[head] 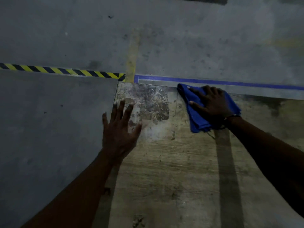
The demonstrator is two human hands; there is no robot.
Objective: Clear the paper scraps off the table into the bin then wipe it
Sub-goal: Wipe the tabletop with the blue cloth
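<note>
Right grip: the right hand (pixel 213 102) lies flat on the cloth (pixel 199 109), fingers straight and spread, pressing it onto the bench (pixel 172 162); nothing is curled round it.
Left grip: the left hand (pixel 120 127) is wide, fingers splayed and straight, holding nothing; it sits over the bench's left edge, near the far left corner. Whether the palm touches the surface cannot be told.
Cloth: blue, folded and rumpled, at the far edge of the bench, under the right hand, with its near corner sticking out below the wrist. It lies well to the right of the left hand.
Bench: worn wood-grain top, with a scuffed, mottled patch between the two hands and a dark band running toward the viewer.
Wrist: a thin dark band (pixel 230 116) circles the right wrist.
Floor: grey concrete (pixel 65 38) beyond and left of the bench, with a yellow-black striped tape (pixel 62 70) and a blue tape (pixel 213 82) along it.
</note>
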